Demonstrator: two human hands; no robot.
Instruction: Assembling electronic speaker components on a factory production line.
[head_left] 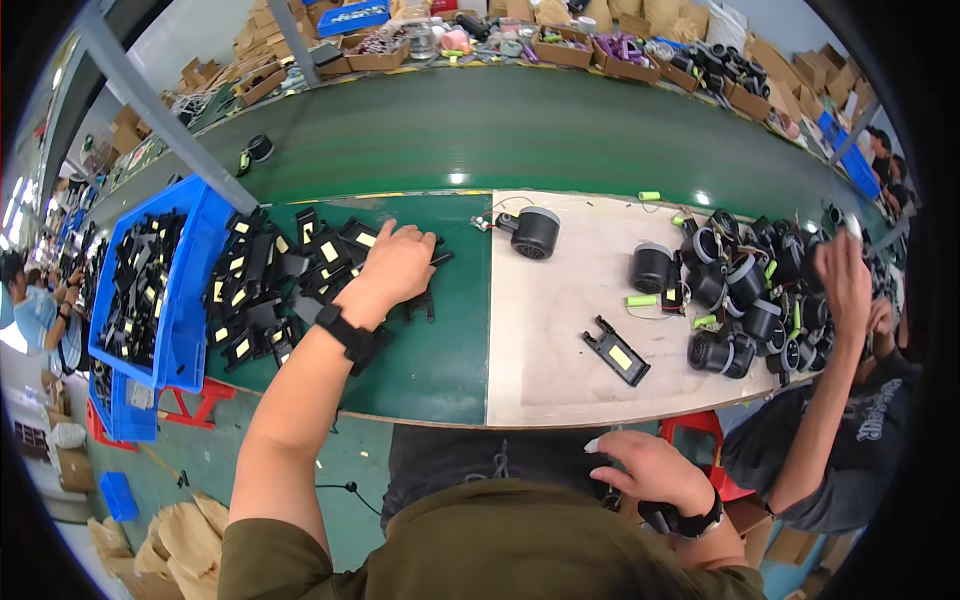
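My left hand (pixel 400 264) reaches into a pile of black plastic parts (pixel 262 280) with pale yellow stickers on the green tabletop. Its fingers curl down round one black plastic part (pixel 440 258) that sticks out past the fingertips; the grip itself is partly hidden under the hand. My right hand (pixel 655 468) hangs in front of the table's near edge, thumb and fingers apart and nothing between them, with white covers on fingertips. A single black plastic part (pixel 617 352) lies on the pale board. Behind it stands a black round motor-like unit (pixel 535 233) with a grey rim and wires.
Several similar black units (pixel 745 290) with green cylindrical cells crowd the board's right side. A co-worker's raised hand (pixel 845 275) is beside them. At left, a blue bin (pixel 195 290) holds more black parts. A green conveyor belt (pixel 400 130) runs behind, and a grey post (pixel 165 110) rises far left.
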